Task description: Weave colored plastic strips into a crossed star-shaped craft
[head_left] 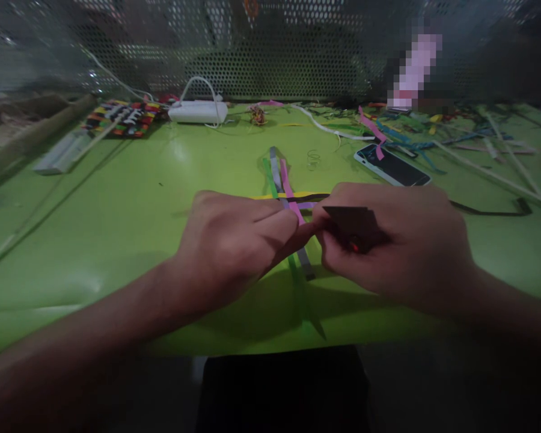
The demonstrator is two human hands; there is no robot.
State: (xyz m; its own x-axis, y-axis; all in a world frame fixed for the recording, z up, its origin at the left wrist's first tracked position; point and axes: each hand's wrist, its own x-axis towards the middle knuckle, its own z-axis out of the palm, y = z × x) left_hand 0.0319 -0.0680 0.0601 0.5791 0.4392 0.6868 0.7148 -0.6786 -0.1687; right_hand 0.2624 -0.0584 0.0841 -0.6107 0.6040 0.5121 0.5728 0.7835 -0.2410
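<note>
Several narrow, flat strips cross one another in front of me: a pink strip (286,179), a green strip (268,173) and a grey strip (275,162) run lengthwise. Across them pass a black strip (313,196) edged with yellow and a purple strip (306,205). My left hand (237,240) is closed over the crossing, its fingers pressed on the strips. Touching its fingertips, my right hand (410,246) is closed around a dark, flat, pointed blade-like piece (349,219) with a small red spot below it. The right fingertips are partly hidden.
A phone (392,165) lies behind my right hand, near a heap of coloured strip scraps (415,132). At the back stand a white power strip (198,112) and a colourful woven piece (121,118). A thin stick (49,204) crosses the left side. A perforated metal panel (252,66) closes the rear.
</note>
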